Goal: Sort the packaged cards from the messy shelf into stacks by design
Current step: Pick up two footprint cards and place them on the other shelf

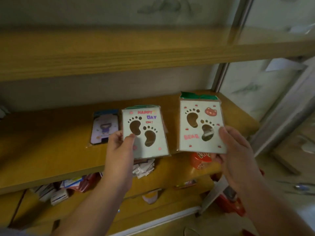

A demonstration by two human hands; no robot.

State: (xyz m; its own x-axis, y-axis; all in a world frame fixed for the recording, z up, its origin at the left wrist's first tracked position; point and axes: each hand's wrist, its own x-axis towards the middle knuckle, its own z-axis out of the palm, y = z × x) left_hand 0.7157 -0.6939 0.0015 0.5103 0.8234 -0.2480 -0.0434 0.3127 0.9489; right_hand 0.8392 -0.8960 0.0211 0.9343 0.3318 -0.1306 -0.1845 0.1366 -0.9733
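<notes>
While I hold one packet in each hand over the middle shelf (51,150), the leftmost thing in view is a purple character card (104,128) in its clear sleeve, lying flat on the wood just left of centre. Next to it my left hand (119,147) pinches the "HAPPY DAY" footprint card (144,132), thumb on the face near the lower left corner and fingers behind; several like packets seem to sit behind it, though I cannot tell how many. Right of centre my right hand (238,154) pinches the "BEAR" footprint card (201,126) by its right edge, thumb over the front, the green header at its top tilted away from me. Both cards show the two cut-out feet on a pale ground, so I judge the chief risk is sorting them as one design when the lettering and the bear face mark them apart. The slick wrappers could also slide from a light edge grip, and a dropped packet would fall to the lower shelf (170,189), where loose white packets (144,167) and a red tub (201,160) lie in a jumble. Setting a stack too near the front lip of the shelf could tip it off as well.
</notes>
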